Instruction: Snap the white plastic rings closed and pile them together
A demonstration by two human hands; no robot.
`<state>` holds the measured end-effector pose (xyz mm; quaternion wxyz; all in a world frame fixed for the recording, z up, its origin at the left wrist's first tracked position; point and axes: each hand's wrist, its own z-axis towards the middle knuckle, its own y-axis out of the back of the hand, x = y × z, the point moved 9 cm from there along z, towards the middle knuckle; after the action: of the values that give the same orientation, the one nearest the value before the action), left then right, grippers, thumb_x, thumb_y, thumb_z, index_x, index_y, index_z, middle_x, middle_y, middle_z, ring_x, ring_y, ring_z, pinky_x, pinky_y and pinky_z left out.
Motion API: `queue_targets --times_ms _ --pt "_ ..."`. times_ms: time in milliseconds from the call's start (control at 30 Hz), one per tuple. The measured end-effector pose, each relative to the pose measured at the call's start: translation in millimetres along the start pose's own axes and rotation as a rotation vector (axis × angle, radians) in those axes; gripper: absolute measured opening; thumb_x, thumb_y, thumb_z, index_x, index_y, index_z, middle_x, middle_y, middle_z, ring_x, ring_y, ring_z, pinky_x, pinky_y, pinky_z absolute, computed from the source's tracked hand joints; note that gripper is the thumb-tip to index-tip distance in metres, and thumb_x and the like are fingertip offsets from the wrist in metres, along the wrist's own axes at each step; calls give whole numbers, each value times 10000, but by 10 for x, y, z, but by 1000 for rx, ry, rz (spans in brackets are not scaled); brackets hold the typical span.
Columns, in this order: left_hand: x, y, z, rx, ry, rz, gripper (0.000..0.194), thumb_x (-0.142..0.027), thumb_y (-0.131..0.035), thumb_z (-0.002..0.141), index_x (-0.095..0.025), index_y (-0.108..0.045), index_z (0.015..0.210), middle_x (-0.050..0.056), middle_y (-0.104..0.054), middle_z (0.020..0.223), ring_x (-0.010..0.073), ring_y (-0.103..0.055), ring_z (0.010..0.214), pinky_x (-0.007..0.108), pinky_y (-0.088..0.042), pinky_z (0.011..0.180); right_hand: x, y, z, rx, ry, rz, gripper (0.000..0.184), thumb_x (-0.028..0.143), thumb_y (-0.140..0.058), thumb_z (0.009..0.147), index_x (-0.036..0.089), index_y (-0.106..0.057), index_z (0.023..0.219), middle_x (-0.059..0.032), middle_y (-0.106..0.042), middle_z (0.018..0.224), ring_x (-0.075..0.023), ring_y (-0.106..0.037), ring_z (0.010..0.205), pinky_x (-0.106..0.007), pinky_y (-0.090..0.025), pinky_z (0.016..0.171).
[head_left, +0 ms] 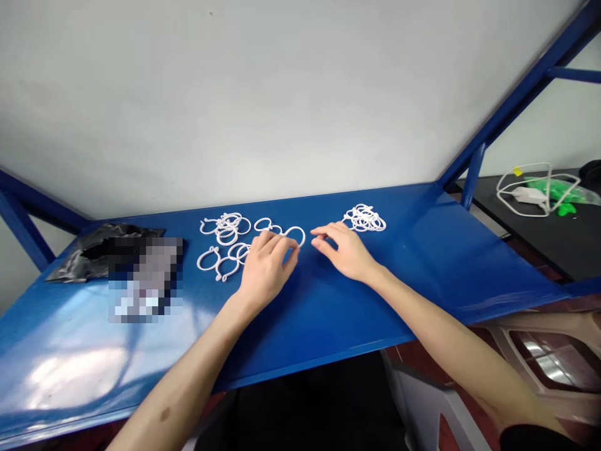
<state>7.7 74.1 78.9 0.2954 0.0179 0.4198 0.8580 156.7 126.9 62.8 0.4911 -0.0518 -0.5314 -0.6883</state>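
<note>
My left hand (267,263) is closed, with thumb and fingertips pinching a white curtain ring (303,237) whose loop stands out past the fingers. Across a small gap, my right hand (345,247) has its fingers curved and the thumb apart from them, with nothing visible between. Just behind it lies a heap of white rings (364,219). To the left of my left hand are a loose cluster of white rings (228,227) and several more rings (218,266) with small eyelets; some are partly hidden by the hand. Another ring (263,219) lies behind its knuckles.
The blue table (310,326) meets a pale wall (282,94). At its left lie a black plastic bag (89,250) and a blurred-out object (153,275). Blue frame posts (474,175) flank it. A black surface to the right holds a white cable (547,188) and green plastic (558,186).
</note>
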Motion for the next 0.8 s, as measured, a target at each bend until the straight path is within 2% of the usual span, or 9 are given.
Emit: queue_targets --times_ms 100,200,333,500,600,700,800 --pt "-172 -85 -37 59 -91 -87 118 -216 -563 989 -225 -675 951 39 -739 904 205 -619 879 364 -525 822 58 -163 -63 56 -63 177 300 412 -545 1013 227 -644 1227 -41 -721 974 -203 -671 897 -369 -545 859" --pt "-262 -125 -64 83 -168 -172 138 -174 -543 997 -229 -669 984 40 -739 957 189 -632 909 344 -549 851 13 -177 -84 53 -110 245 307 363 -546 999 241 -613 1272 -5 -705 891 -168 -671 763 -327 -552 765" --pt "-243 -97 -64 37 -144 -129 136 -152 -559 981 -232 -669 993 37 -751 1013 199 -646 951 353 -548 866 -5 -126 -76 23 -108 250 238 307 -533 993 248 -640 1197 9 -702 835 -160 -685 751 -306 -547 738" --pt "-156 -57 -73 -10 22 -98 99 -192 -569 973 -226 -658 949 28 -761 978 201 -654 897 354 -535 838 -4 -114 -80 -3 -105 246 149 316 -570 980 240 -630 1093 12 -740 832 -150 -696 715 -285 -537 714" --pt "4 -84 -100 -2 227 -188 56 -237 -596 951 -218 -646 970 39 -744 981 193 -662 869 339 -530 795 -19 -94 -80 -22 -111 252 129 310 -577 973 238 -621 1070 17 -744 812 -149 -703 704 -278 -533 709" --pt "243 -232 -170 75 504 -403 179 -361 -611 939 -207 -653 1020 42 -742 947 171 -670 766 312 -530 710 -11 -60 -77 -40 -109 264 168 301 -564 976 233 -619 1119 19 -742 801 -145 -700 684 -277 -532 706" --pt "341 -446 -225 183 667 -723 323 -471 -552 955 -193 -676 1061 36 -749 864 156 -668 686 289 -536 654 13 -69 -76 -24 -99 252 182 293 -575 969 229 -641 1125 18 -743 796 -138 -682 661 -268 -524 686"
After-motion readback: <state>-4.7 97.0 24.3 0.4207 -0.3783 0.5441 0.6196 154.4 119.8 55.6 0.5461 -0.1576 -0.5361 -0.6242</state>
